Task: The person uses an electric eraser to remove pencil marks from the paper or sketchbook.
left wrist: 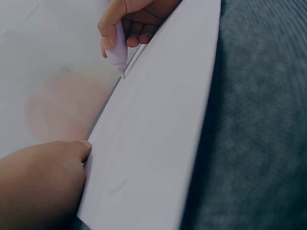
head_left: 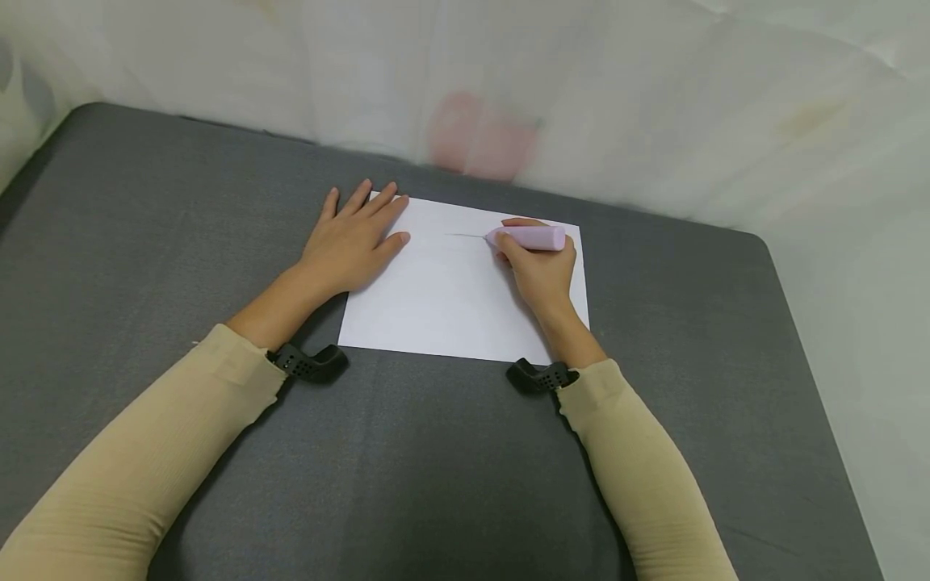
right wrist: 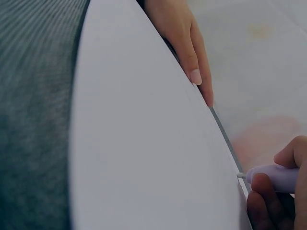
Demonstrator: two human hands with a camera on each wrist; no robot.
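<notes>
While drawn along the upper part of the sheet, held in the right hand (head_left: pixel 541 270) with fingers curled round its barrel: a pale pink pen (head_left: pixel 528 237), tip down on the white paper (head_left: pixel 443 311). Nearest the bottom of the frame, two beige sleeves (head_left: pixel 145 460) with black wrist mounts (head_left: pixel 312 363). Farther up, at frame centre, the paper flat on the grey padded tabletop (head_left: pixel 145 242). Pressed flat on its upper left corner, the left hand (head_left: pixel 352 238), fingers straight and spread, gripping nothing. Just left of the pen tip, a thin faint line (head_left: pixel 465 236). Judged mid-stroke; next, probably more of the same steady pull, with the sheet kept pinned against slipping. Beyond the table, white cloth (head_left: pixel 654 97) with a pink blur.
</notes>
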